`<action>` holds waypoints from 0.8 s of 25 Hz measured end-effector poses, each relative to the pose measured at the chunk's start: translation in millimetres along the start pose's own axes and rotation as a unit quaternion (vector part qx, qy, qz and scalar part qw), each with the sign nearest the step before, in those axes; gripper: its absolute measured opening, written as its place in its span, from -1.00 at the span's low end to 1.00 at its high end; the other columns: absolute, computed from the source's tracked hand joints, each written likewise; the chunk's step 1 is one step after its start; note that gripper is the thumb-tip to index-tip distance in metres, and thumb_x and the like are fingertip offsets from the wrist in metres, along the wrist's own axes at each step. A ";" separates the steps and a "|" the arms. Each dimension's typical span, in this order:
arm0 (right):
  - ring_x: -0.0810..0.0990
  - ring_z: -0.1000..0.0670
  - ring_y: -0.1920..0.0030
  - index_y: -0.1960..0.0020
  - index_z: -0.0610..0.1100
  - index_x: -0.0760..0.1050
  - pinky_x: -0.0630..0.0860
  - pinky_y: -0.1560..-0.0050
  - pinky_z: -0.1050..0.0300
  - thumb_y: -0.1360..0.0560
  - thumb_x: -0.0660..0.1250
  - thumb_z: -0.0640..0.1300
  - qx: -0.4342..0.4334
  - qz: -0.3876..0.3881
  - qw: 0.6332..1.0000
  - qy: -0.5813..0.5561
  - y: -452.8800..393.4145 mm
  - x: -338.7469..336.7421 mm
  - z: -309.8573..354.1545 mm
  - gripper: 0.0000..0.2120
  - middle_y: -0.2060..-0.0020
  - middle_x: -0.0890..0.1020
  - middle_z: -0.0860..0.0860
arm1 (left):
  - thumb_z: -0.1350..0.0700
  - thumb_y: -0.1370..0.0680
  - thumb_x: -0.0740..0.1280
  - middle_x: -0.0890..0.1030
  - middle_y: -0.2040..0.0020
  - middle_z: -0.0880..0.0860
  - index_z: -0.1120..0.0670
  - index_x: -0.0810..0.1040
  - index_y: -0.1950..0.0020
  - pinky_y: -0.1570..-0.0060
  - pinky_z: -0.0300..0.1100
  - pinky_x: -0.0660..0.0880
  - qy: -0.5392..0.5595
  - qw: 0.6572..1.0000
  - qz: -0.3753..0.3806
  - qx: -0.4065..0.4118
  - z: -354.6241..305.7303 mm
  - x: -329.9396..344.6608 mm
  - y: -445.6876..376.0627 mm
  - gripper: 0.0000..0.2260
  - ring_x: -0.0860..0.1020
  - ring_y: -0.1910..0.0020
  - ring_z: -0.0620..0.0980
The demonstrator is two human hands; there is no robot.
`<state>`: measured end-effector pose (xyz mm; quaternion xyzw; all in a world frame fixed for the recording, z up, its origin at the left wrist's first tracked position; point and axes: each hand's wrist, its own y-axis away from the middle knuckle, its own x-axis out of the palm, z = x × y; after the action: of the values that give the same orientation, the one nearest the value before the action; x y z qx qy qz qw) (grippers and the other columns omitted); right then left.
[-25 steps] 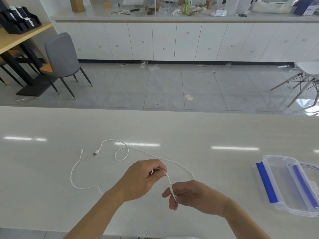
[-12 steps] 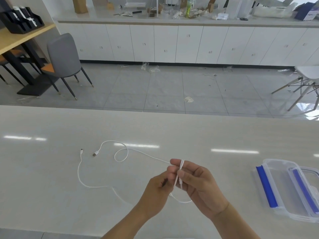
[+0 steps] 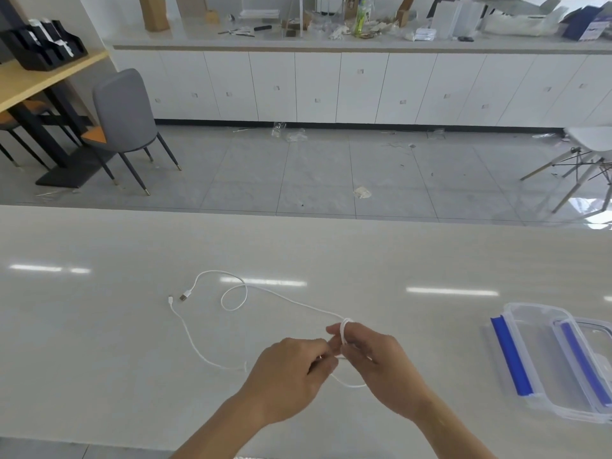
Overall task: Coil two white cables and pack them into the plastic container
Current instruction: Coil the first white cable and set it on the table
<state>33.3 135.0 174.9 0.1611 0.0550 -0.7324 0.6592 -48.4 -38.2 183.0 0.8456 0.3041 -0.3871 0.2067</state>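
A thin white cable (image 3: 291,301) lies on the pale table, with a small loop at its middle and its two plugs close together at the left. One stretch runs to my right hand (image 3: 374,362), where it is wrapped in a few turns around the fingers. My left hand (image 3: 291,372) pinches the cable right beside those fingers. Slack cable curves away under both hands and out to the left. The clear plastic container (image 3: 530,359) with blue clips stands open at the right edge of the table. I see only one cable.
The container's clear lid (image 3: 596,366) with a blue clip lies against its right side. Past the table's far edge (image 3: 298,215) is a tiled floor with a grey chair (image 3: 124,117), a white chair (image 3: 589,150) and white cabinets.
My left hand has come over to my right hand. The cable went from a single strand between the hands to turns wound on my right fingers. The slack at the left has been drawn in.
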 end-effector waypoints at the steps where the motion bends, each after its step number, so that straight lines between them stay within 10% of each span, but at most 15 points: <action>1: 0.67 0.12 -0.02 0.08 -0.27 0.51 0.52 -0.07 0.32 -0.62 0.19 -0.36 0.000 0.039 0.999 0.024 1.2 -3.1 -0.7 -0.84 -0.03 0.71 0.07 | -0.13 -0.59 0.23 0.46 0.43 -0.17 -0.07 0.52 0.10 0.35 -0.28 0.28 -0.007 1.000 0.011 0.010 1.0 -8.7 0.4 -0.82 0.42 0.35 -0.12; 9: 0.59 0.00 0.08 -0.14 -0.19 0.62 0.53 -0.17 0.11 -0.65 0.24 -0.20 0.049 0.249 0.961 -0.112 13.0 -15.9 22.8 -0.80 0.22 0.66 0.06 | -0.09 -0.52 0.42 0.59 0.25 -0.20 -0.10 0.63 0.16 0.24 -0.39 0.37 0.139 0.985 0.042 0.092 5.8 -57.2 -10.1 -0.89 0.47 0.30 -0.18; 13: 0.58 -0.11 0.12 -0.06 -0.19 0.66 0.46 -0.13 -0.31 -0.55 0.38 -0.04 0.015 0.153 0.960 -0.234 11.6 -12.7 29.9 -0.77 0.25 0.70 -0.05 | -0.16 -0.50 0.37 0.57 0.30 0.01 -0.13 0.64 0.20 0.25 -0.28 0.38 0.309 0.950 -0.027 0.037 12.5 -34.2 -18.2 -0.84 0.42 0.32 -0.10; 20: 0.73 -0.16 0.00 -0.11 -0.22 0.68 0.65 0.04 0.11 -0.32 0.58 0.00 -0.006 -0.070 0.903 -0.425 0.3 -8.8 39.3 -0.56 0.00 0.74 -0.23 | -0.18 -0.56 0.25 0.41 0.44 -0.14 -0.07 0.58 0.18 0.35 -0.30 0.29 0.339 0.939 -0.044 -0.020 -5.9 26.3 -9.7 -0.75 0.35 0.41 -0.14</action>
<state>27.9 131.8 214.7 -0.1737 -0.2143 -0.7754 0.5681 -38.2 -18.4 165.0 0.9084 0.4003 -0.0797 0.0908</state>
